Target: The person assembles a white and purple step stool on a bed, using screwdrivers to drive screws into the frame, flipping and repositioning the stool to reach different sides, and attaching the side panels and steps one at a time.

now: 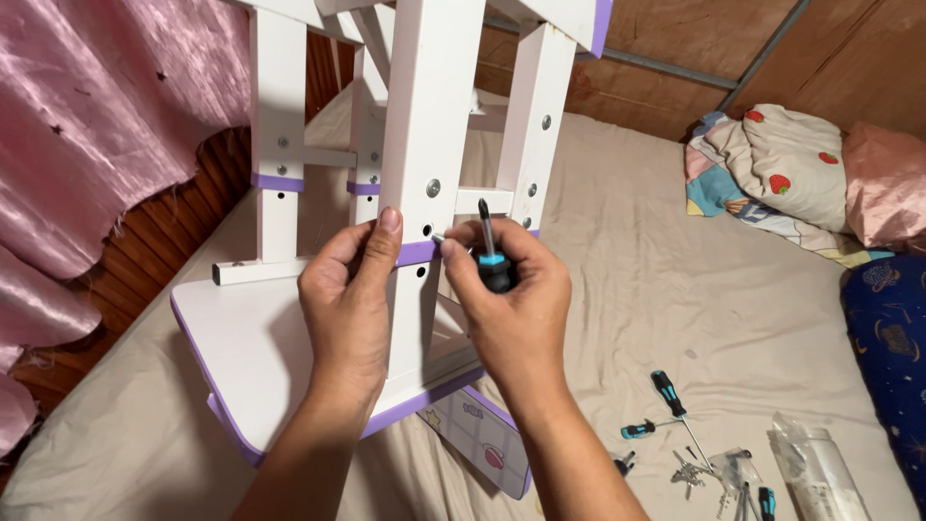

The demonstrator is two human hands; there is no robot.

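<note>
A white piece of furniture with purple bands lies upside down on a bed, its legs pointing up. My left hand grips the near white leg at its purple band, thumb up along the leg. My right hand holds a short black and blue screwdriver with the tip pointing up. Its fingertips pinch a small screw at a hole in the leg.
Beige sheet covers the bed. Loose screwdrivers, small metal fittings and a clear plastic bag lie at the lower right. Pillows and a folded blanket sit at the far right. Pink curtain hangs at the left.
</note>
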